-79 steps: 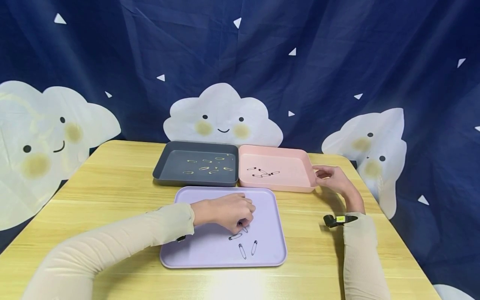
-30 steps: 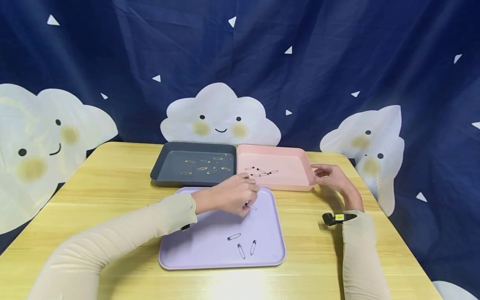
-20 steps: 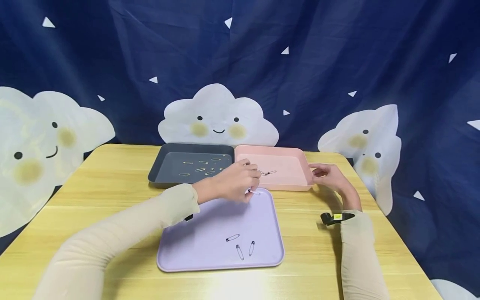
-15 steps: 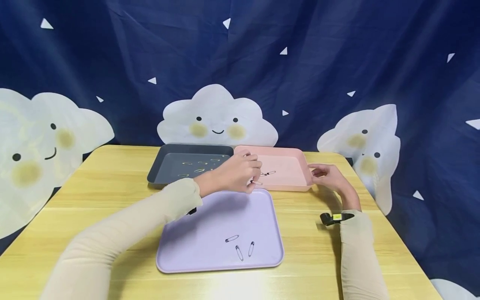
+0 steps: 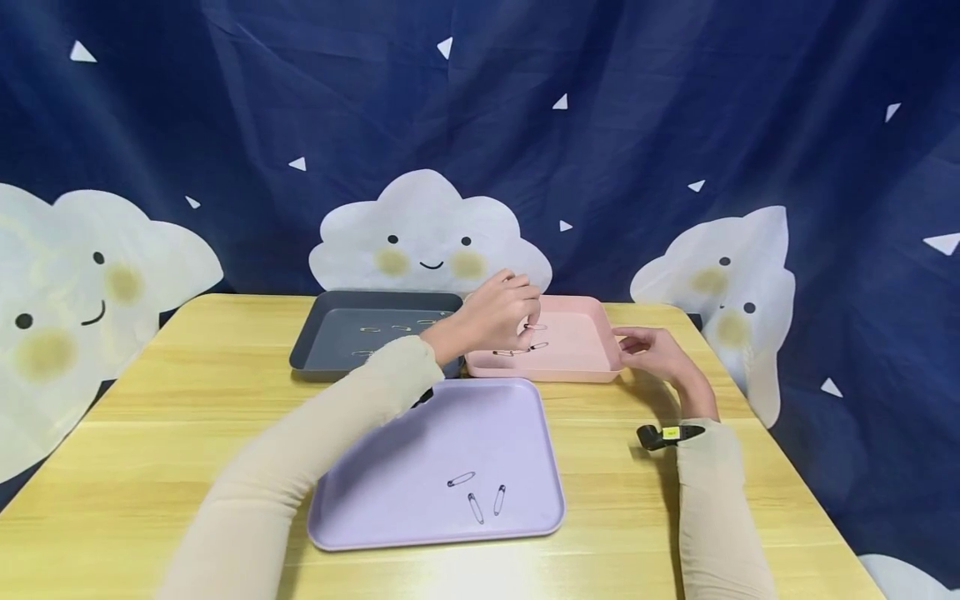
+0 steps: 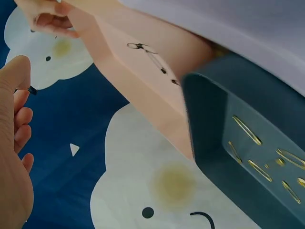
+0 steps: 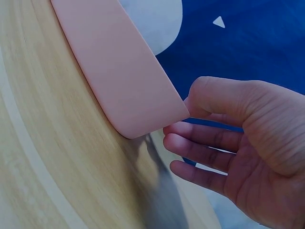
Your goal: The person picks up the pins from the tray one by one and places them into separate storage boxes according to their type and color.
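Observation:
My left hand (image 5: 529, 321) hovers over the left part of the pink tray (image 5: 592, 354), with its fingers curled. A small black-headed safety pin (image 6: 31, 89) shows pinched at the thumb tip in the left wrist view. Black-headed pins (image 5: 517, 350) lie on the pink tray's floor. My right hand (image 5: 628, 343) rests at that tray's right corner, thumb on the rim, fingers relaxed beside it (image 7: 200, 140). The grey tray (image 5: 322, 342) on the left holds several gold pins (image 5: 378, 329). On the lilac tray (image 5: 405, 467) in front lie three pins (image 5: 476, 498).
The three trays sit on a wooden table (image 5: 150, 433) before a dark blue curtain with cloud figures (image 5: 427, 242). A black wrist camera (image 5: 660, 435) sticks out from my right sleeve. My left forearm (image 5: 322, 450) crosses above the lilac tray.
My left hand picked a pin from the lilac tray and carried it up and back, over the pink tray. The right hand stayed at the pink tray's corner.

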Tool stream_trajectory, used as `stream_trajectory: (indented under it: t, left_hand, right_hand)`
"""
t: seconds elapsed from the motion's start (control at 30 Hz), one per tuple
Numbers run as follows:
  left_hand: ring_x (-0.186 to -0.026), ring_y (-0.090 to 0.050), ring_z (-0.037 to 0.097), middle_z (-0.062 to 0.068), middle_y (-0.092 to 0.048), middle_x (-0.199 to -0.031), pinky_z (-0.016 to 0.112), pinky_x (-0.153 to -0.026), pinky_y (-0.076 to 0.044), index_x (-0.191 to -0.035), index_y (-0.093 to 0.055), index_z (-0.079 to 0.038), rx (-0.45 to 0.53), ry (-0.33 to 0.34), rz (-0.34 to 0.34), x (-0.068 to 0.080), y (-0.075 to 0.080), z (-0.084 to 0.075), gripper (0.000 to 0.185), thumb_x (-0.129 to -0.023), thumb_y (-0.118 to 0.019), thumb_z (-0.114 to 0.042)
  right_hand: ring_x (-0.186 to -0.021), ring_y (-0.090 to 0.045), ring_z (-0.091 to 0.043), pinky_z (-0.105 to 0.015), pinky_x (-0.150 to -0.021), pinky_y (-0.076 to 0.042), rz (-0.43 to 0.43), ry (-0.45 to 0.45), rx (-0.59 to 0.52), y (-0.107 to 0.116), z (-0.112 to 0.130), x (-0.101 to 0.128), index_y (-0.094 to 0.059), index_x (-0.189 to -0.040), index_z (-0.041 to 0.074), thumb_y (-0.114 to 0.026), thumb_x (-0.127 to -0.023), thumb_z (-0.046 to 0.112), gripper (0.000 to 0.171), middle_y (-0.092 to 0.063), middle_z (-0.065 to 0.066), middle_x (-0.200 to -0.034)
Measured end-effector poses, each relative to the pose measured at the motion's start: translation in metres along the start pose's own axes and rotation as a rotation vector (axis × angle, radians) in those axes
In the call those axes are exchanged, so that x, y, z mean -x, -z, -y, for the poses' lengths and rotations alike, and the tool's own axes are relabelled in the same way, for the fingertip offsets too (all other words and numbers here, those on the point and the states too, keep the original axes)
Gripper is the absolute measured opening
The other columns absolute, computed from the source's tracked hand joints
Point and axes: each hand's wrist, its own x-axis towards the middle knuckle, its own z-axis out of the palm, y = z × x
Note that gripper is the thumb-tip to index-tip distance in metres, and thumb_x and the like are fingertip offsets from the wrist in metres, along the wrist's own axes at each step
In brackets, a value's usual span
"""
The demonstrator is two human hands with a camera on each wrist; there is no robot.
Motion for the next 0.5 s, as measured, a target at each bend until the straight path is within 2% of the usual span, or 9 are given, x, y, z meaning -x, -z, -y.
stream_trajectory:
  t: [0.27, 0.5]
  left_hand:
    - [-0.094, -0.059, 0.021, -0.002, -0.065, -0.091, 0.035, -0.088, -0.045, -0.080, -0.072, -0.016, 0.050, 0.103, 0.051, -0.027, -0.024, 0.002, 0.009, -0.079, -0.068, -0.023]
    - [-0.096, -0.056, 0.019, -0.003, -0.063, -0.095, 0.035, -0.089, -0.043, -0.081, -0.071, -0.018, 0.093, 0.186, 0.123, -0.037, -0.053, -0.007, 0.008, -0.078, -0.068, -0.025]
  right_hand:
    - [-0.089, -0.064, -0.010, -0.014, -0.075, -0.051, 0.004, 0.009, 0.012, 0.001, 0.000, -0.002, -0.058, -0.137, -0.009, -0.073, -0.088, 0.001, 0.053, -0.069, -0.033, -0.112]
    - [-0.088, -0.065, -0.012, -0.014, -0.074, -0.051, -0.006, 0.002, -0.028, -0.001, -0.002, -0.001, -0.059, -0.136, -0.009, -0.073, -0.086, -0.001, 0.052, -0.068, -0.034, -0.110]
